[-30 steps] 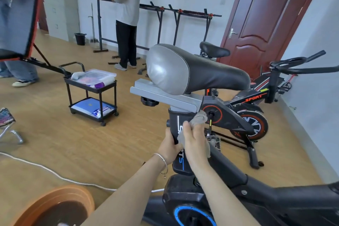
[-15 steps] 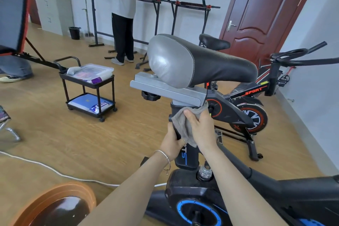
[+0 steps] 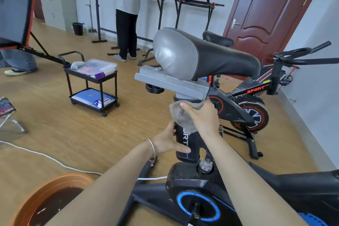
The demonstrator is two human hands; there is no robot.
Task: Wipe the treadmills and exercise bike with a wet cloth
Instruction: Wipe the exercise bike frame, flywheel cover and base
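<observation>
Right grip curled, clutching; left grip fingers straight, pressing.

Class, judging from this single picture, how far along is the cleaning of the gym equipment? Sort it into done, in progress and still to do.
Done: nothing shows clearly as finished. In progress: the right hand presses the grey cloth round the top of the seat post of the near bike, just under the saddle, while the left hand steadies the post. Left: the second bike by the door stands untouched; no treadmill is in view.
</observation>
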